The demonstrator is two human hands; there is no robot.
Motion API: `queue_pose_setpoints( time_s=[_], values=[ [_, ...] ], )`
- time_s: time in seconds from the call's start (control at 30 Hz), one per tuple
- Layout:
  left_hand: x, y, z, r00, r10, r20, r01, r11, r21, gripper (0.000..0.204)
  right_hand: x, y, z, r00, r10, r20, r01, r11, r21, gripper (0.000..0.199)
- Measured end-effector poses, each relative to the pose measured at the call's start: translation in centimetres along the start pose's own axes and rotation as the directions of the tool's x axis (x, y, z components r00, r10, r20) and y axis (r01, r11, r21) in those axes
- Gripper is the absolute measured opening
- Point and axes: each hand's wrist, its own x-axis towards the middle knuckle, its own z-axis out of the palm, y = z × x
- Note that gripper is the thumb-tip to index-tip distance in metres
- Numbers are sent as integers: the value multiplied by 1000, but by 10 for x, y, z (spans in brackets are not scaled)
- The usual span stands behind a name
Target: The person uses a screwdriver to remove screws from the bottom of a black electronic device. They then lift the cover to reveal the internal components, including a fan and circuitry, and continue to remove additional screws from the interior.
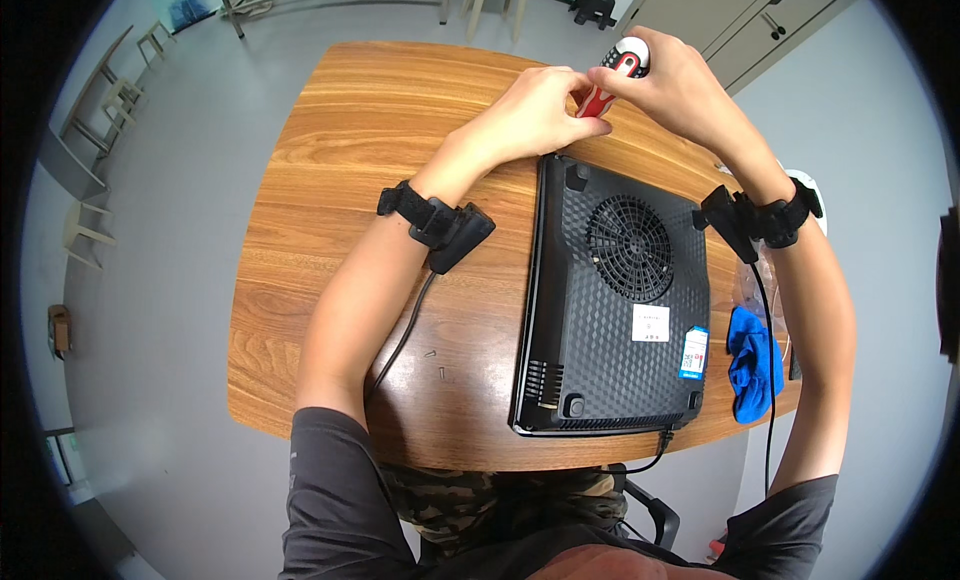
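Both hands meet beyond the far edge of an upside-down induction cooker (620, 350), black, with a round fan grille (629, 246) facing up. My right hand (672, 80) is closed around the handle of what looks like a screwdriver (622, 62), red, white and black with a white rounded end. Close against its lower red part, my left hand (545, 108) pinches with thumb and fingers. The tool's tip is hidden by the hands, so whether it touches the cooker cannot be told. Two small screws (436, 364) lie on the table left of the cooker.
The cooker rests on a wooden table (330, 210). To its right lie a blue cloth (752, 365) and clear plastic. A power cord (660, 450) hangs over the near edge. Black bands with cabled devices are strapped to both wrists. Stools stand on the floor beyond.
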Motion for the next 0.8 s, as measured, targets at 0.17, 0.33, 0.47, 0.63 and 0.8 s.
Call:
queue_pose_setpoints(
  time_s=[0.17,0.33,0.47,0.63,0.8],
  values=[
    [2,-3,2,998,48,-32,-49,998,-27,37,-3,-3,1,999,6,-34,-5,1000,10,55],
    [2,-4,2,996,78,-35,-78,997,-20,37,-5,-5,0,999,3,-35,-2,1000,18,53],
    [3,-11,2,989,137,-61,-137,991,7,35,-4,-7,-1,1000,-1,-31,2,999,33,51],
    [3,-11,3,989,128,-67,-129,992,-3,35,-4,-5,2,999,-4,-44,6,999,40,49],
    [3,-9,1,992,109,-55,-109,994,15,35,-4,-7,5,997,-20,-68,22,999,29,48]
  ],
)
